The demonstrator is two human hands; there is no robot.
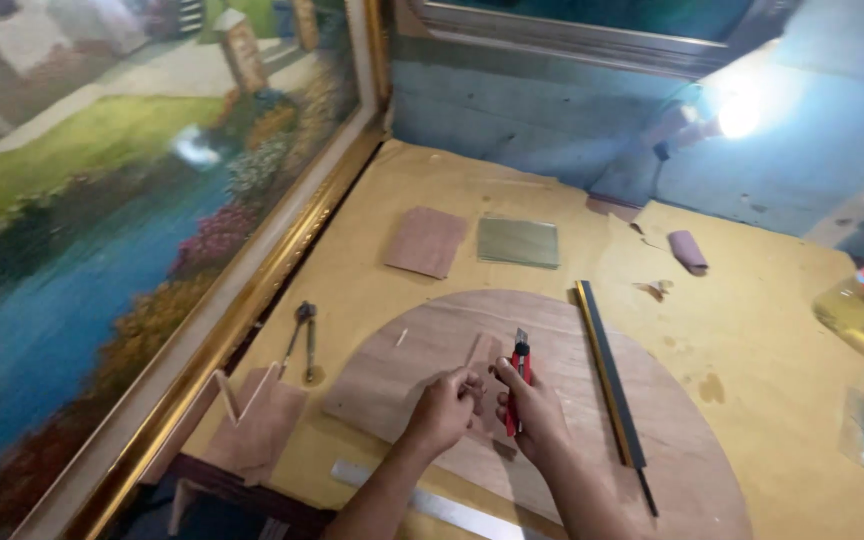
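While small wood piece [479, 362] is pinched in left hand [444, 408] fingers, red utility knife [518, 385] is gripped in right hand [532, 408]; trimming judged underway, unfinished, over round wooden board [642, 400].

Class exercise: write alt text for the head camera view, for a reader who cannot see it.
A right hand holds a red utility knife beside a left hand pinching a thin wood strip, over a rounded wooden board. A ruler lies on the board.

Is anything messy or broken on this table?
A bit messy, nothing clearly broken. Small torn brown scraps lie loose on the yellow table, and there are dark stains beside the round wooden board. The right hand holds a red cutter with its blade out, beside the left hand.
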